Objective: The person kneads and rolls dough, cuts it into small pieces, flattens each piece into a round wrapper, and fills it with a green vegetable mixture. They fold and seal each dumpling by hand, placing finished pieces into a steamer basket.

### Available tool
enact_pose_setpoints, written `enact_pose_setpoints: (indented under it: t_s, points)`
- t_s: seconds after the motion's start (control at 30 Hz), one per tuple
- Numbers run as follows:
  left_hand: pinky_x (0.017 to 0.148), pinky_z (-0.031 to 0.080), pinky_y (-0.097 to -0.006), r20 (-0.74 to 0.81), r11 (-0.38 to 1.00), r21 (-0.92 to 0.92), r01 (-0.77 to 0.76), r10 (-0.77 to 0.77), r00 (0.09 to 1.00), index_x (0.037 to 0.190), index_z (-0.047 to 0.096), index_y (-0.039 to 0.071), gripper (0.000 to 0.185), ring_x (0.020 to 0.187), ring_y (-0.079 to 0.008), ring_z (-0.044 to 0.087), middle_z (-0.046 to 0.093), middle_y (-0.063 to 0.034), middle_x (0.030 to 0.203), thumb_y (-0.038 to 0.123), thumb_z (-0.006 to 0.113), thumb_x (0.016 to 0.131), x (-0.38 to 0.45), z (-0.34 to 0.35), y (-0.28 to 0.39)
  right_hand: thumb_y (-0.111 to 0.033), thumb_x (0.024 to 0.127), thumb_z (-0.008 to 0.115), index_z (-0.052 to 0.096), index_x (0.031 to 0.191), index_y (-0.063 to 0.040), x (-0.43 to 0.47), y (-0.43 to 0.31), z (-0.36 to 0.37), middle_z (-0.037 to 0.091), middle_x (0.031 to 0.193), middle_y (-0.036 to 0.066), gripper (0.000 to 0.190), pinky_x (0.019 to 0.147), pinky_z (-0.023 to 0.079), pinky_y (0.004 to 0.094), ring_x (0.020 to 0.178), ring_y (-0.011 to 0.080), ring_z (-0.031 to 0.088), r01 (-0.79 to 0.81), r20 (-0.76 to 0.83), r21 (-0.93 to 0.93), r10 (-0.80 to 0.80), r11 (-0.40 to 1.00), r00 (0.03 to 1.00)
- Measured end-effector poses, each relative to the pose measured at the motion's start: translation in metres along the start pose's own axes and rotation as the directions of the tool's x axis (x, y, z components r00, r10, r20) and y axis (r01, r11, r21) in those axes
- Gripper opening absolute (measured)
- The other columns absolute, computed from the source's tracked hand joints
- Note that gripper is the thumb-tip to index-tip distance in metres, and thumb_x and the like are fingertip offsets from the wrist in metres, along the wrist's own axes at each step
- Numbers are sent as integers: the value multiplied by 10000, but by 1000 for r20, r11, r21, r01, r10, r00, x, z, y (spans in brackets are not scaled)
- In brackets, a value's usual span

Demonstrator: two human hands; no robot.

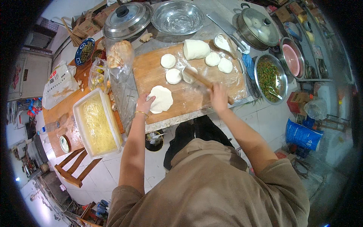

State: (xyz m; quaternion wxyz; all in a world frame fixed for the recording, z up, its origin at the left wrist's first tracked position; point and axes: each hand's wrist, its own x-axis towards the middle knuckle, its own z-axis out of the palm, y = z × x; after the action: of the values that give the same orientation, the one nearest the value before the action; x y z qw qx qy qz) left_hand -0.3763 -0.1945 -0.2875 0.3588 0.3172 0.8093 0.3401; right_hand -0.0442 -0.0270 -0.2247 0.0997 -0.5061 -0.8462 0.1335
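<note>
A flattened round of dough [161, 100] lies at the near left of the floured wooden board [198, 98]. The thumb of my left hand [145, 102] rests on its left edge, with the fingers partly hidden. My right hand [219, 96] grips a wooden rolling pin [202, 80] near its near end, at the board's right part. The pin's far end passes over one dough round [189, 75]. Several smaller dough rounds [168, 61] lie behind and beside it, near a thick log of dough [196, 49]. A bowl of flour [222, 42] stands at the far right corner.
A steel basin [177, 17], a large lid [127, 20] and a cleaver [221, 23] lie behind the board. To the right stand a covered pan [257, 28] and a bowl of chopped green filling [267, 76]. On the left is a tub of soaking noodles [97, 124].
</note>
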Motion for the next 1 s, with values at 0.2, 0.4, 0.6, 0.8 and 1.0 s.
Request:
enact_pose_setpoints:
  t_s: [0.2,0.4,0.6,0.8,1.0]
  points:
    - [800,537,-321,60,988,-155,16,-7,998,1213,597,-61,476,935,-194,682,702,-143,1070,211,762,860,-11,2,21,-282,868,692,622,1108,-24,48,44,18,595,1067,166,359,900,428,504,1042,365,569,-139,-51,-74,135,988,989]
    - [787,545,-286,145,764,-635,119,-34,989,1170,588,-43,298,930,-169,674,696,-117,1053,70,687,912,-55,3,61,-288,883,683,565,1287,-21,14,-10,15,551,1309,196,498,1068,377,463,1220,353,528,-25,-93,189,44,982,995]
    - [885,536,-318,236,414,-892,179,92,967,1178,538,1,241,1060,-171,623,636,-103,1170,96,611,969,-100,2,166,-608,1004,360,386,1458,-42,-14,-86,0,464,1472,142,726,1137,352,434,1349,299,456,-720,684,511,-284,-469,671]
    - [877,552,-336,147,535,-828,170,-86,985,1185,531,5,237,1025,-184,636,628,-99,1151,61,598,965,-100,27,145,-392,1019,511,488,1360,-46,-6,-79,-22,608,1284,108,486,876,573,438,1160,265,621,-751,702,618,-265,-234,661]
    - [754,561,-313,6,570,-810,134,-221,975,1161,588,60,262,966,-171,646,659,-55,1101,113,676,920,-53,39,58,-130,924,657,557,1254,-4,24,-104,34,659,1155,129,367,810,563,399,1021,242,657,-654,641,753,-141,-76,755]
